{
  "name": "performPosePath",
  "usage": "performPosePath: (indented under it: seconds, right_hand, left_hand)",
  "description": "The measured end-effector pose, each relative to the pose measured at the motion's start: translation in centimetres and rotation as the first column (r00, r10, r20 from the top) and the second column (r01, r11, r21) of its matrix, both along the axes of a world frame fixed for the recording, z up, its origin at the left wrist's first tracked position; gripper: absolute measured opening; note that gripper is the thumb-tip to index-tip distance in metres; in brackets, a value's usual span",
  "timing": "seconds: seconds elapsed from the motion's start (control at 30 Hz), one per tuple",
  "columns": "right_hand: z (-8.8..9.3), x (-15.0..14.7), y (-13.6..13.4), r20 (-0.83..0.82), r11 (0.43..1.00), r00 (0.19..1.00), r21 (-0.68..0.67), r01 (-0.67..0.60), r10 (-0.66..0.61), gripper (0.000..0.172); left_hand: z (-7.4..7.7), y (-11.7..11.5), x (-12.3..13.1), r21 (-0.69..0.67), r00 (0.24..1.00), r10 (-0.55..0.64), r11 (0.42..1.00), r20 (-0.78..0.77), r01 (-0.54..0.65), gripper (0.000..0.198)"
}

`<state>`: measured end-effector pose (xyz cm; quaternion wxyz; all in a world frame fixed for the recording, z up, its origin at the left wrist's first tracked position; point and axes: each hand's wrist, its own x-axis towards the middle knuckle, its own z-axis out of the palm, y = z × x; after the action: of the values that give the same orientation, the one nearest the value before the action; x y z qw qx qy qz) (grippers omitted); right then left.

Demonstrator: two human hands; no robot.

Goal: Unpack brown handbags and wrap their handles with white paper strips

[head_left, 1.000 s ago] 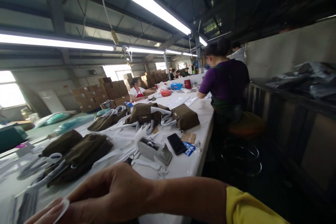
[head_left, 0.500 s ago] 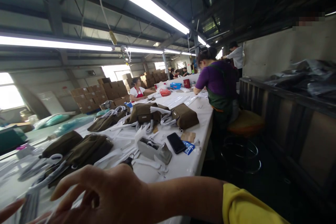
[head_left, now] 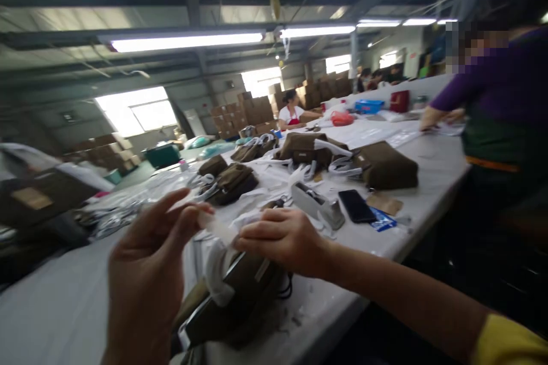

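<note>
My left hand (head_left: 148,262) is raised in front of me, thumb and forefinger pinched on a strip of clear tape (head_left: 214,227). My right hand (head_left: 285,239) reaches in from the right and pinches the tape's other end. The tape stretches between the two hands above a white wrapped strap (head_left: 216,274) on an olive-brown bag (head_left: 240,302) lying at the near edge of the white table (head_left: 64,302). A grey tape dispenser (head_left: 319,208) stands just beyond my right hand.
Several more olive bags with white straps (head_left: 308,151) lie along the table. A black phone (head_left: 357,206) and a blue packet (head_left: 382,219) sit near the dispenser. A person in a purple top (head_left: 505,102) stands at the right edge; another sits far back by stacked cartons (head_left: 257,111).
The view has swung left and down. My left hand has come into view and both hands now pinch the tape over the near bag; earlier only my right hand and forearm showed.
</note>
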<state>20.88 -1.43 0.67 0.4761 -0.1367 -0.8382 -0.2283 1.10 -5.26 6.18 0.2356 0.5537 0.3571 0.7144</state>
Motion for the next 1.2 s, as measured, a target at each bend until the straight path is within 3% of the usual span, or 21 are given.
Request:
performPosePath:
  seconds: [0.1,0.17,0.23,0.33,0.37,0.43,0.53,0.6,0.67,0.73,0.8,0.87,0.93,1.0,1.03,1.07,1.13,1.2]
  right_hand:
    - [-2.3,0.9,-0.1,-0.214,0.965,0.97,-0.205,-0.163,0.118,0.031]
    - [-3.7,1.6,0.0,-0.393,0.936,0.918,-0.301,-0.18,0.05,0.034]
    - [-4.7,2.1,0.3,-0.448,0.912,0.89,-0.394,-0.114,-0.083,0.036]
    - [-5.7,2.5,1.2,-0.331,0.841,0.923,-0.541,-0.016,-0.196,0.043]
    - [-5.9,2.6,1.6,-0.295,0.81,0.934,-0.586,-0.012,-0.199,0.044]
    - [-6.2,3.0,2.0,-0.276,0.75,0.939,-0.66,-0.032,-0.203,0.038]
    - [-6.9,3.9,1.9,-0.329,0.68,0.907,-0.73,-0.068,-0.262,0.029]
    - [-7.8,4.4,1.2,-0.373,0.641,0.872,-0.762,-0.094,-0.316,0.025]
    - [-9.1,4.6,0.2,-0.387,0.579,0.85,-0.806,-0.124,-0.356,0.024]
    - [-10.9,4.2,-0.9,-0.37,0.497,0.857,-0.853,-0.16,-0.359,0.024]
    - [-12.7,3.3,-2.0,-0.364,0.405,0.869,-0.888,-0.217,-0.334,0.028]
    - [-14.1,2.2,-3.0,-0.388,0.344,0.866,-0.897,-0.276,-0.316,0.033]
    - [-15.1,1.3,-3.5,-0.412,0.33,0.858,-0.891,-0.31,-0.307,0.034]
    - [-15.5,1.1,-3.5,-0.387,0.361,0.882,-0.89,-0.28,-0.27,0.029]
    - [-15.6,1.5,-3.2,-0.352,0.38,0.903,-0.892,-0.244,-0.247,0.026]
    - [-15.7,2.1,-2.9,-0.308,0.397,0.923,-0.896,-0.199,-0.232,0.023]
    - [-15.7,4.3,-1.9,-0.223,0.423,0.941,-0.901,-0.099,-0.254,0.021]
    - [-15.9,7.2,-0.8,-0.156,0.438,0.924,-0.899,0.014,-0.348,0.023]
  left_hand:
    - [-0.5,0.4,-0.3,-0.057,0.992,0.028,0.998,-0.126,-0.036,0.038]
    - [-1.0,0.2,0.0,-0.137,0.935,0.022,0.988,-0.355,-0.075,0.051]
    - [-1.3,-0.2,0.5,-0.245,0.795,-0.079,0.966,-0.601,-0.089,0.054]
    - [-1.2,-0.6,1.2,-0.268,0.545,-0.169,0.958,-0.821,-0.106,0.041]
    - [-1.1,-0.4,1.3,-0.206,0.49,-0.116,0.969,-0.864,-0.135,0.037]
    - [-1.1,0.4,1.1,0.029,0.393,0.124,0.971,-0.911,-0.239,0.031]
    - [-1.9,2.5,0.1,0.412,0.243,0.521,0.826,-0.818,-0.386,0.03]
    - [-3.1,3.9,-0.7,0.56,0.199,0.659,0.733,-0.725,-0.386,0.031]
    - [-4.3,5.0,-1.5,0.633,0.209,0.709,0.699,-0.674,-0.331,0.031]
    - [-5.3,5.4,-2.1,0.63,0.255,0.694,0.719,-0.673,-0.294,0.03]
    - [-5.9,4.9,-2.2,0.611,0.311,0.688,0.725,-0.655,-0.317,0.031]
    - [-6.6,3.5,-1.9,0.625,0.317,0.739,0.673,-0.595,-0.395,0.039]
    - [-8.0,1.7,-1.0,0.689,0.281,0.83,0.556,-0.481,-0.464,0.053]
    - [-10.3,-0.1,0.1,0.738,0.328,0.855,0.514,-0.401,-0.437,0.067]
    - [-11.6,-0.8,0.7,0.736,0.405,0.808,0.572,-0.428,-0.363,0.068]
    - [-13.0,-1.2,1.1,0.696,0.47,0.722,0.665,-0.508,-0.27,0.066]
    - [-15.3,-1.6,1.8,0.52,0.511,0.509,0.843,-0.692,-0.135,0.055]
    - [-16.7,-1.5,1.9,0.364,0.524,0.37,0.924,-0.767,-0.119,0.046]
